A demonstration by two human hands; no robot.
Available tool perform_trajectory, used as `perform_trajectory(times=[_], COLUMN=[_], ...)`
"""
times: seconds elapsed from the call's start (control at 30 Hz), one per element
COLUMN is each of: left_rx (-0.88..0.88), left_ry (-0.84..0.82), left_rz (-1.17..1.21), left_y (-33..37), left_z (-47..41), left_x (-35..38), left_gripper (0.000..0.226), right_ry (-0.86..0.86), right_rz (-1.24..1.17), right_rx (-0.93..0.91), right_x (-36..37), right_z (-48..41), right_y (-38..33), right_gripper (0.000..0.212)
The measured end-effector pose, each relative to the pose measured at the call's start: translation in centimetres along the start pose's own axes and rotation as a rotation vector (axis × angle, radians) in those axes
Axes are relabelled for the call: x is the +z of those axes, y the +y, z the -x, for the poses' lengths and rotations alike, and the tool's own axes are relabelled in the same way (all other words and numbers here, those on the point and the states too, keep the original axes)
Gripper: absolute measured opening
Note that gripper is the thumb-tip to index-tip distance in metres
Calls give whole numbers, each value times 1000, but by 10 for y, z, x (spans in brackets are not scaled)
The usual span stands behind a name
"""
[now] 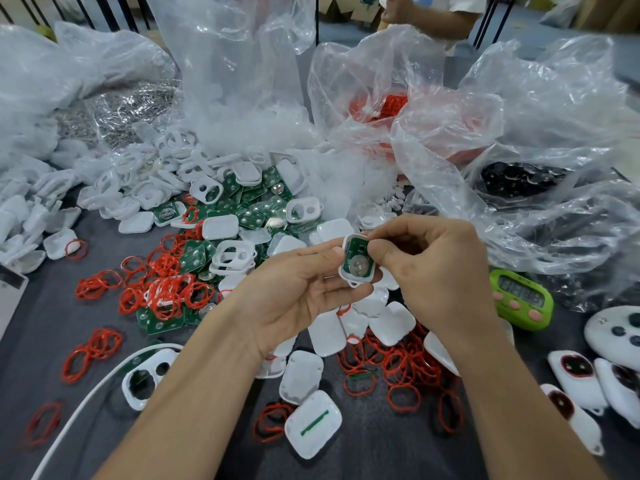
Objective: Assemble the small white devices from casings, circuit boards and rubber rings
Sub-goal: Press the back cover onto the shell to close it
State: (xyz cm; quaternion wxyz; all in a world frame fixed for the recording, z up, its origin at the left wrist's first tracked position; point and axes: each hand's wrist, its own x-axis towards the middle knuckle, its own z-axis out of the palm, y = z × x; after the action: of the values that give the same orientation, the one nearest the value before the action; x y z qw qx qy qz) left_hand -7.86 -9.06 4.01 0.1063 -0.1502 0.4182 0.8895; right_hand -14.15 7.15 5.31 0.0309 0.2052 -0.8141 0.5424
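Right now the step in hand looks to be seating a circuit board (pixel 356 252) into a white casing (pixel 356 283), held up over the middle of the cluttered table (pixel 41 323). The left hand (pixel 298 289) lies palm up and holds the casing between thumb and fingers, open side to the camera. The right hand (pixel 426 268) has its fingers curled, thumb and forefinger pinching the board's upper right edge. The green board sits inside the casing's rim with its silver disc (pixel 358 266) showing (whether it is fully down I cannot tell). To do this well, I would judge, press along the board's edges rather than on the disc, hold the board square to the rim so no corner rides up, and let the left fingers back the shell from behind so it does not flex. Red rubber rings (pixel 405 368) lie scattered just below the hands, near to reach for the next part. A casing slipping from the fingertips into that heap is the likely mishap.
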Motion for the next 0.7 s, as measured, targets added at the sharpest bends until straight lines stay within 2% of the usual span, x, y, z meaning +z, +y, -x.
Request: perform_trajectory(times=[0.27, 0.53, 0.7], left_rx=[16, 57, 130], left_ry=[-15, -56, 37], left_rz=[-24, -92, -224], left_y=[-2, -1, -3], left_z=[-1, 1, 1], left_x=[-4, -7, -4], left_gripper=[43, 34, 23], right_ry=[108, 103, 33], right_rz=[151, 78, 5], right_rx=[-116, 7, 46], right_x=[7, 8, 9], right_z=[6, 4, 4], right_y=[-4, 1, 3], right_gripper=[15, 9, 10])
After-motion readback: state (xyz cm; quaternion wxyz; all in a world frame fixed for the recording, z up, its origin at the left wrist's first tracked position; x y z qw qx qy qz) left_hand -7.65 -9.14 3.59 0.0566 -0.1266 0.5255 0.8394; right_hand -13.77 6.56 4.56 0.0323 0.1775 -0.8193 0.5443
